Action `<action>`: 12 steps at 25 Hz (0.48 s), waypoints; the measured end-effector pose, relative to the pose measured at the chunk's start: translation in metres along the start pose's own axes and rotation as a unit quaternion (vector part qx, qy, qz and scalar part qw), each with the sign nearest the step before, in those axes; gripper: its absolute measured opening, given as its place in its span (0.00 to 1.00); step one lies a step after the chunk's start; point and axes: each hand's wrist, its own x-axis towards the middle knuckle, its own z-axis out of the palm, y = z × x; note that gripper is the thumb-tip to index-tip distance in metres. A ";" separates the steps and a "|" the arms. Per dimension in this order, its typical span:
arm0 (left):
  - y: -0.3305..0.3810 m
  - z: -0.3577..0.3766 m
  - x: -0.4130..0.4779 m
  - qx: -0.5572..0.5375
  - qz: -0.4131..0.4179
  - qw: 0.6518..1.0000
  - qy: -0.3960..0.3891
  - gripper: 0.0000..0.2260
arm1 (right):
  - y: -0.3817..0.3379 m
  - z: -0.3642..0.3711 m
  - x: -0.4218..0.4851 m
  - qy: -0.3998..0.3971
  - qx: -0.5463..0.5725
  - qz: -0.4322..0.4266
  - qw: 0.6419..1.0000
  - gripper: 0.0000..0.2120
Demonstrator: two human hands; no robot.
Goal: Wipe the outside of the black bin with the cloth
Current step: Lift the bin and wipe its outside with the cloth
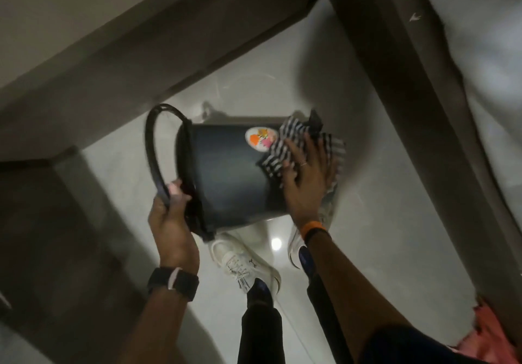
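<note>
The black bin [228, 177] is held sideways in the air above the floor, its rim to the left and its base to the right. A round colourful sticker [261, 139] shows on its side. My left hand [171, 219] grips the rim together with the thin black handle [152, 143] that loops out to the left. My right hand [306, 177] lies flat with fingers spread, pressing a black-and-white striped cloth [285, 148] against the bin's side near the base. Part of the cloth hangs past the base.
My two white shoes [245, 264] stand on the pale glossy floor [367, 194] directly under the bin. Dark skirting and walls close in at the left and top. A dark frame [395, 81] runs down the right. Pink fabric [488, 335] lies bottom right.
</note>
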 end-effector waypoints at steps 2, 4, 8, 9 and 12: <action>0.019 -0.002 0.001 -0.170 -0.048 0.984 -0.037 0.13 | 0.003 -0.010 0.021 0.050 0.055 0.073 0.995 0.28; 0.032 0.008 -0.004 -0.213 -0.036 0.973 -0.074 0.10 | 0.016 -0.020 0.031 0.074 0.124 0.152 0.978 0.26; 0.047 0.036 -0.007 -0.229 -0.035 0.972 -0.039 0.24 | 0.016 -0.026 -0.028 0.095 0.398 0.342 0.846 0.24; 0.042 0.038 -0.005 -0.247 -0.037 0.966 -0.061 0.22 | 0.022 -0.022 -0.043 0.091 0.454 0.378 0.801 0.24; 0.028 0.050 -0.008 -0.206 -0.030 0.972 -0.113 0.18 | 0.040 -0.020 -0.046 0.038 0.528 0.445 0.722 0.24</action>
